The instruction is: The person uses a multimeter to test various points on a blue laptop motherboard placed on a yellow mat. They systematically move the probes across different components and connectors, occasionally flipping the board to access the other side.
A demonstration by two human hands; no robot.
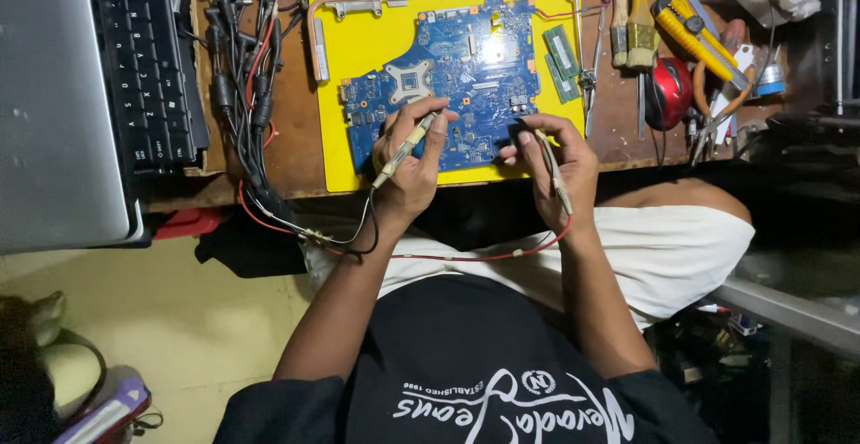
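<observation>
Evidently the step in hand is probing: both hands press test probes onto the blue circuit board (452,81), which lies on a yellow mat (358,45) on the wooden bench in the upper middle of the frame. The left hand (408,162) is closed around a pale probe (405,150) held like a pen, its tip on the board's lower middle. The right hand (554,162) pinches a second probe (553,171) between thumb and fingers, its tip at the board's lower right edge. A red lead (502,254) and a black lead (363,229) run from the probes across the lap towards the cable bundle (242,77) at the left.

As a judgement, the next move calls for steady tips: each must sit on one small contact without sliding onto a neighbour, and the leads need slack so they do not drag the probes off.

Counted: one board, one mat, two probes, two leads. Two green memory sticks (562,63) lie on the mat's right edge. A bent metal cooling pipe (354,0) rests along the mat's top left corner. One laptop (90,77) fills the upper left. To the upper right sit one brush (640,27), one yellow knife (692,27) and one red round tool (667,90); the other tools there are too jumbled to count.
</observation>
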